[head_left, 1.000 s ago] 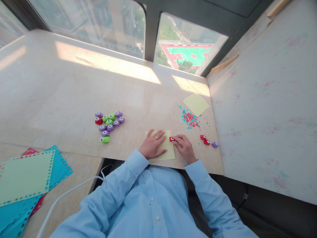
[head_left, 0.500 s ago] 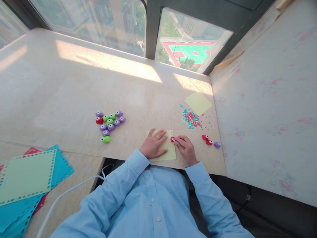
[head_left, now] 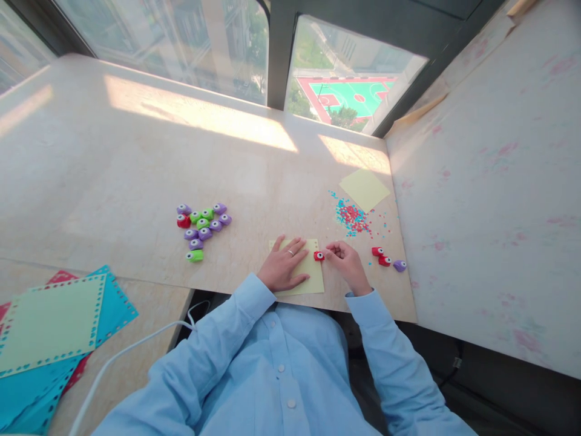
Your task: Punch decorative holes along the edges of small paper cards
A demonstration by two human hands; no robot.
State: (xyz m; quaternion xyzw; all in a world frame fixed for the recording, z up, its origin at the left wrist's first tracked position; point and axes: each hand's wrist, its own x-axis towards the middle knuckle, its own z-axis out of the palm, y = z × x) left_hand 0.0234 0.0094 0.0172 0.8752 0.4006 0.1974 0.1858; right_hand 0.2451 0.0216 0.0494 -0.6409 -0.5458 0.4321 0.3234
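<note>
My left hand (head_left: 284, 265) lies flat with fingers spread on a yellow paper square (head_left: 309, 270) at the near edge of the marble table (head_left: 136, 169). A small red paper punch (head_left: 318, 256) sits on the right edge of that sheet. My right hand (head_left: 347, 259) is beside it, fingers curled and pinched at the punch's right end. Both sleeves are light blue.
Two red punches (head_left: 380, 256) and a purple one (head_left: 400, 265) lie to the right. A cluster of purple, green and red punches (head_left: 203, 226) lies left. Red and blue confetti (head_left: 351, 218) and another yellow sheet (head_left: 364, 189) are farther back. Perforated coloured sheets (head_left: 49, 327) and a white cable (head_left: 131, 348) are at lower left.
My right hand has shifted slightly back and to the right, its fingers now at the punch's right end rather than over it. The left hand and paper stay put.
</note>
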